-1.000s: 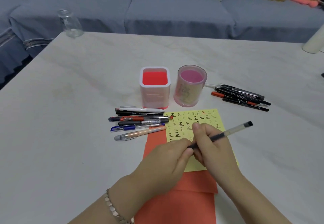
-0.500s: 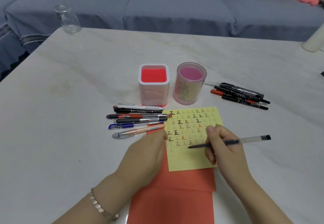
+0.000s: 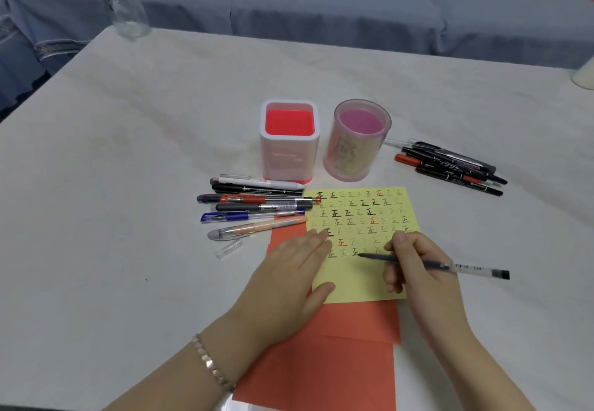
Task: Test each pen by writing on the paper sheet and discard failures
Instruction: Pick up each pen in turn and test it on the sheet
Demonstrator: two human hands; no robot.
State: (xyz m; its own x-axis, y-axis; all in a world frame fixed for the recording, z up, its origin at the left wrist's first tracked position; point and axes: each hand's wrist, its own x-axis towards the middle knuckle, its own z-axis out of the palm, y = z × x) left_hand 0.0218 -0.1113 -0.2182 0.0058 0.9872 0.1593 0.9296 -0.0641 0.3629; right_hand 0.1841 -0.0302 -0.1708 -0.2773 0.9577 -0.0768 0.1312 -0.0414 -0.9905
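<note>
Since a second ago the hands have parted: seen from the head camera, the left hand point(image 3: 289, 279) has left the pen and lies flat on the left edge of the yellow paper sheet point(image 3: 360, 211), fingers straight and pressing it to the table point(image 3: 128, 185), while the right hand point(image 3: 414, 269) has swung the black pen point(image 3: 466, 267) down so that its tip meets the sheet in the lowest row of characters. The right fingers are curled round the barrel in a writing grip. A clear cap point(image 3: 229, 249), not visible in the earlier frames, lies on the table just left of the left hand. The sheet rests on red paper point(image 3: 321, 372) in front of the person, and most of its upper rows carry small marks in black, grey and red; the bottom strip is blank. That suggests many tests are done and this one is in hand. Six pens point(image 3: 257, 208) lie in a row just left of the sheet, and a smaller black and red bundle point(image 3: 450, 166) lies well to the right; which heap is tested and which waits, I cannot tell. The square holder point(image 3: 289, 140) and the round holder point(image 3: 356, 140) behind the sheet both look empty, so sorting of passes and failures seems not yet done.
</note>
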